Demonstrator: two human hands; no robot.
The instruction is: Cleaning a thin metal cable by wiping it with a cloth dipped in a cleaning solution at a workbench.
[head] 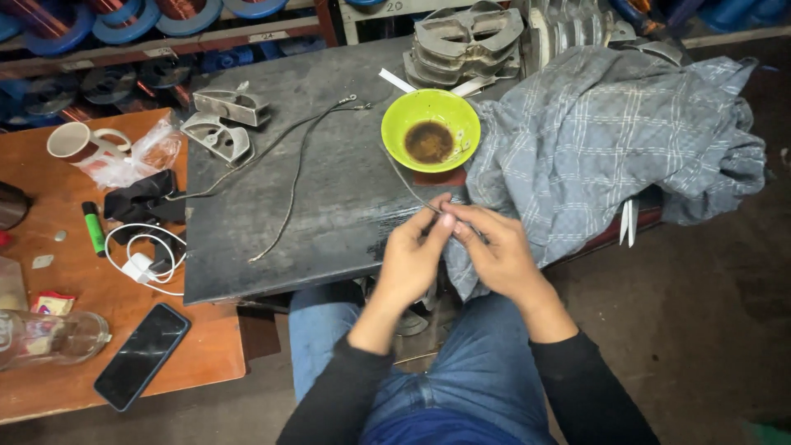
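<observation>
My left hand (pixel 412 257) and my right hand (pixel 497 251) meet at the near edge of a dark metal-topped bench (pixel 329 206). Both pinch a thin grey wire (pixel 406 183) that runs up toward a yellow-green bowl (pixel 430 128) holding a brown residue. The fingertips touch at the wire's near end. Two more thin wires (pixel 292 177) with end lugs lie loose on the bench to the left. A grey checked cloth (pixel 614 140) is heaped just right of my hands, partly under my right hand.
Stacked metal frames (pixel 465 41) stand behind the bowl, two smaller ones (pixel 222 119) at the bench's far left. An orange table (pixel 74 272) on the left holds a mug (pixel 74 140), green marker (pixel 95 227), white charger cable (pixel 148 259), phone (pixel 142 356) and glass jar (pixel 49 336).
</observation>
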